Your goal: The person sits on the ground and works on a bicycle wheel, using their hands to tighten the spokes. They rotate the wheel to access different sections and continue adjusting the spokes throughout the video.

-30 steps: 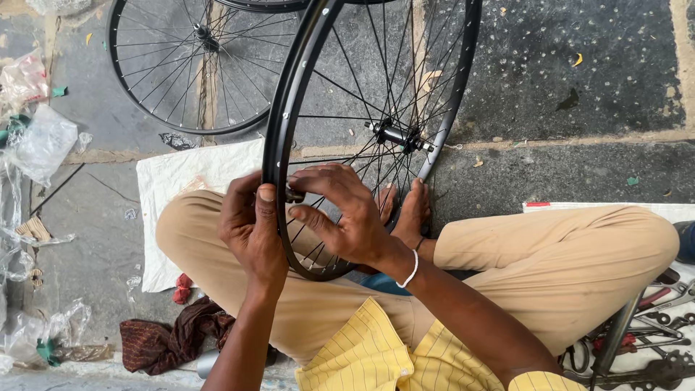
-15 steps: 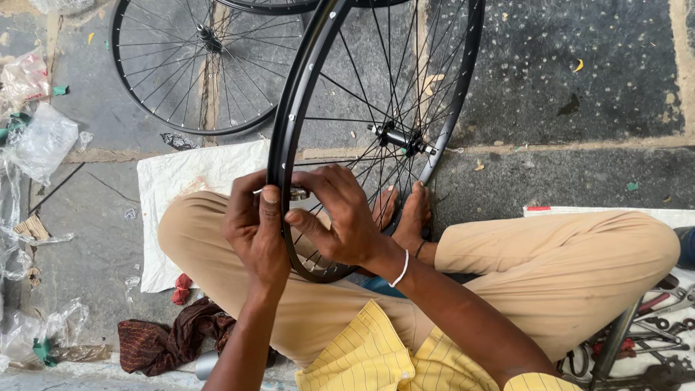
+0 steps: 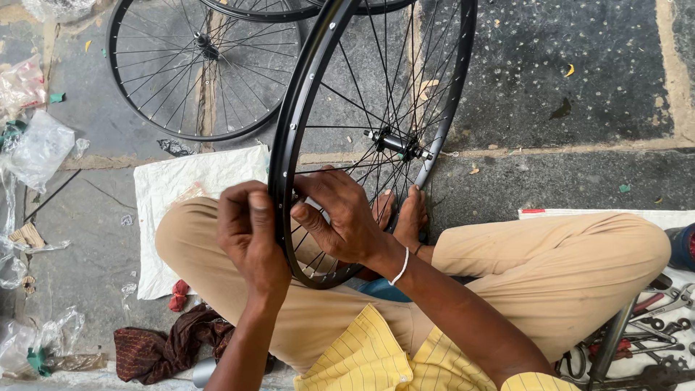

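Note:
A black bicycle wheel rim [image 3: 308, 87] with thin spokes and a central hub [image 3: 397, 143] stands upright between my crossed legs in tan trousers. My left hand [image 3: 250, 235] grips the rim from outside at its lower left. My right hand [image 3: 344, 217] reaches inside the rim, its fingers pinched on a spoke end at the rim's inner face next to my left thumb. A white band circles my right wrist. My bare feet [image 3: 402, 217] rest behind the wheel.
A second spoked wheel [image 3: 195, 69] lies flat on the stone floor at upper left. A white cloth [image 3: 184, 195] lies under my left knee, a dark red rag [image 3: 156, 351] beside it. Plastic bags [image 3: 36, 145] line the left edge. Metal tools [image 3: 651, 326] sit at lower right.
The wheel has tilted slightly to the right and turned a little in my hands. My right fingers have shifted along the inner rim. My left hand keeps its grip.

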